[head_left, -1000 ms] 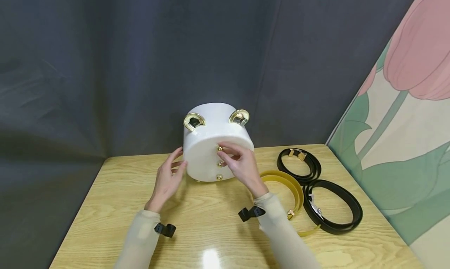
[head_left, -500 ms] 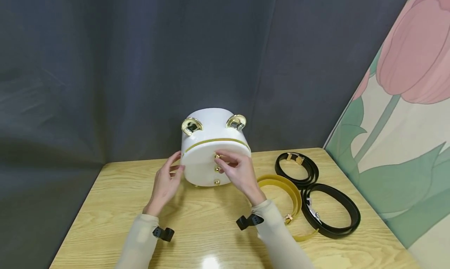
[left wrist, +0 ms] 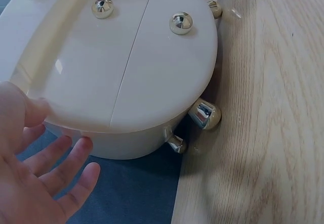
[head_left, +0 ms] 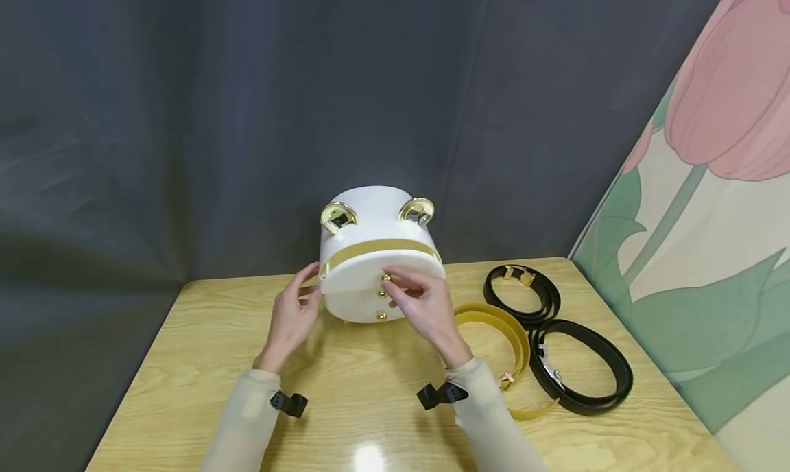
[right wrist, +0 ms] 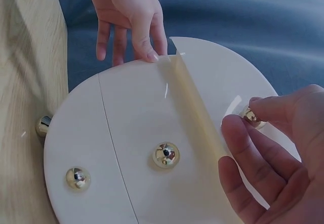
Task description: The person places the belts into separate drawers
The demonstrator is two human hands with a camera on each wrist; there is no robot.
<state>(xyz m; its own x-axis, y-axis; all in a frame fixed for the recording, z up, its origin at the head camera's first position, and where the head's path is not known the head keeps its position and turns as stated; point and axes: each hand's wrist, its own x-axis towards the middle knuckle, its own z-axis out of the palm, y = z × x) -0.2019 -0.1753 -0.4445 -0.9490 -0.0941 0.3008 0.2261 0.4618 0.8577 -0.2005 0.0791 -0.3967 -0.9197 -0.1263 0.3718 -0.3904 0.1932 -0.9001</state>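
A white, rounded box with drawers (head_left: 378,208) stands at the table's back edge, two gold ring-shaped ears on its upper part. Its top drawer (right wrist: 212,67) stands partly out, with a mustard strip showing behind its front. My right hand (head_left: 426,304) pinches the gold top knob (right wrist: 251,117) between thumb and index finger. Below are the middle knob (right wrist: 166,154) and the bottom knob (right wrist: 77,178). My left hand (head_left: 293,321) is at the box's left side, fingers loosely spread; its thumb tip touches the front edge in the right wrist view. Small gold feet (left wrist: 205,114) support the box.
To the right lie a coiled mustard belt (head_left: 518,328), a coiled black belt with a gold buckle (head_left: 551,293) and another black belt with a silver buckle (head_left: 617,352). A dark curtain (head_left: 339,81) hangs behind the wooden table (head_left: 216,328).
The top drawer has slid out toward me with my right hand on its knob, and the mustard strip has appeared and widened. My left hand stays at the box's side.
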